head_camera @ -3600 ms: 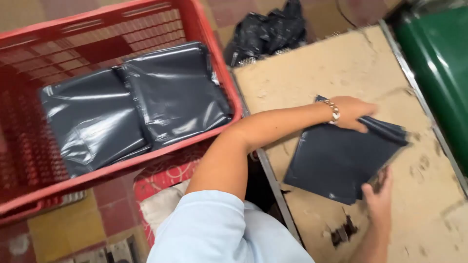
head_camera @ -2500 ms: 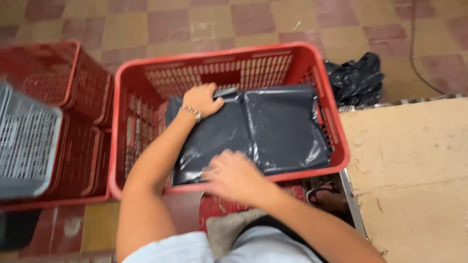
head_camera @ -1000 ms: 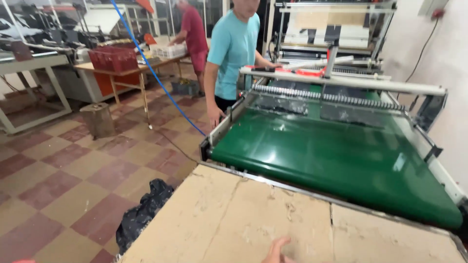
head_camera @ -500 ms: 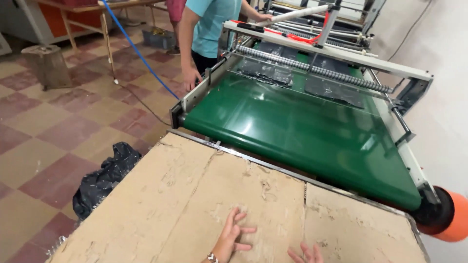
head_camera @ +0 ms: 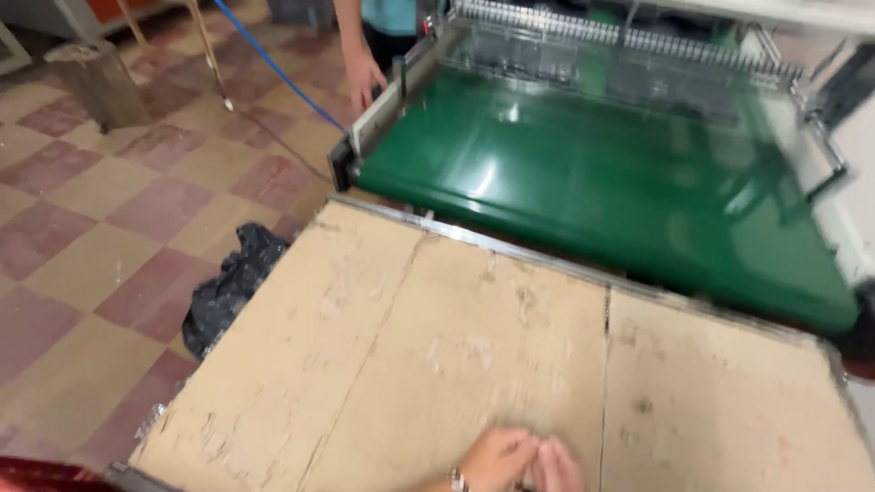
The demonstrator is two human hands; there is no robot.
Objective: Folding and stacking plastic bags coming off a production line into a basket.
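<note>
Both hands, left (head_camera: 497,458) and right (head_camera: 558,467), rest together, empty and loosely curled, on the tabletop (head_camera: 437,337); a green belt (head_camera: 592,191) lies beyond them.

You get soft, even indoor light with no hard shadows. White glare streaks the green conveyor belt (head_camera: 592,182), suggesting lamps overhead. Motion blur smears your whole view, worst on the machine's metal rollers (head_camera: 620,46) at the top. The cardboard-covered table (head_camera: 410,346) reads clearest, its scuffs still slightly soft.

Place: factory workshop | signs: green conveyor machine (head_camera: 602,191), cardboard-topped worktable (head_camera: 410,346), tiled floor (head_camera: 109,228), blue hose (head_camera: 273,68)
</note>
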